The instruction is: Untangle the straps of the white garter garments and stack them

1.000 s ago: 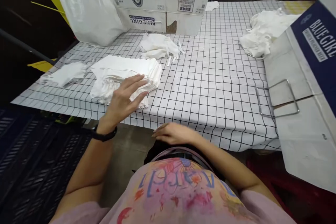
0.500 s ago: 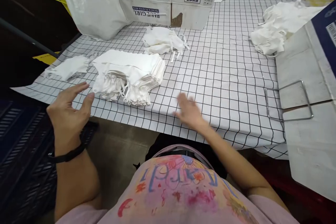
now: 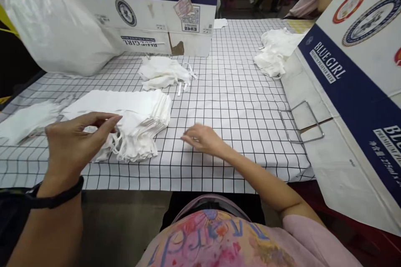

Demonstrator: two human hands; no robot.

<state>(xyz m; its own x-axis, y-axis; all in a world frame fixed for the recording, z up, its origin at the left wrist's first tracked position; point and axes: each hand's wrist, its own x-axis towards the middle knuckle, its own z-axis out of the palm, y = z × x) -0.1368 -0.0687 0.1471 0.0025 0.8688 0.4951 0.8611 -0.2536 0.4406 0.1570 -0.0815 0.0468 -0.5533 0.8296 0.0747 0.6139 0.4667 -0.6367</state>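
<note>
From my remote feed I'd guess the thick, layered white cloth stack (image 3: 119, 101) sits near the front edge of the white, black-checked tablecloth (image 3: 232, 117) for easy reach, left hand (image 3: 73, 144) nearly pinched at it, right hand (image 3: 205, 138) half-curled beside, can't tell if either's gripping.

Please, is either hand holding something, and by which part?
The left hand is in front of the white cloth stack; a hold cannot be told. The right hand holds nothing visible.

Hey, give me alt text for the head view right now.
A person's left hand partly hides a stack of white fabric on a checked tablecloth; the right hand is further right. Printed cartons stand behind and at right.
</note>
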